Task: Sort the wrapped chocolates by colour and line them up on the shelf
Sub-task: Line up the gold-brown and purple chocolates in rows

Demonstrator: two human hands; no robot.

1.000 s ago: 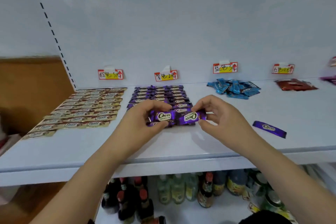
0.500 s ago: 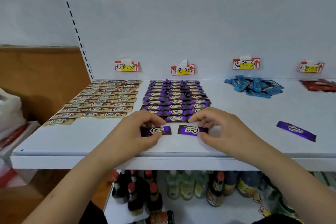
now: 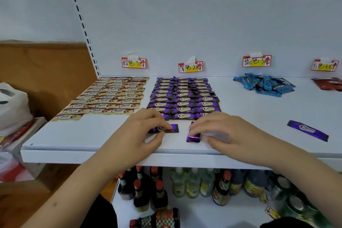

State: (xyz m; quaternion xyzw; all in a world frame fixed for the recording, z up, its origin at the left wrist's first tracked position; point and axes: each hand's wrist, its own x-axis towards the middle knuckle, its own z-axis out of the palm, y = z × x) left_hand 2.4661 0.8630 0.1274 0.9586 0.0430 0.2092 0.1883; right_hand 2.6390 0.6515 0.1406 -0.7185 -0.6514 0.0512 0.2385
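I judge the sorting about half done. On the shelf (image 3: 92, 140) the brown chocolates (image 3: 111, 96) lie in three neat columns at far left, and the purple chocolates (image 3: 183, 96) fill three columns beside them. My left hand (image 3: 140, 131) pinches one purple bar (image 3: 164, 128) flat at the near end of that block; my right hand (image 3: 227, 131) pinches a second purple bar (image 3: 193, 136). One stray purple bar (image 3: 308, 130) waits at right. The blue heap (image 3: 264, 84) and the red heap (image 3: 328, 83) are unsorted, too jumbled to count. Four price tags.
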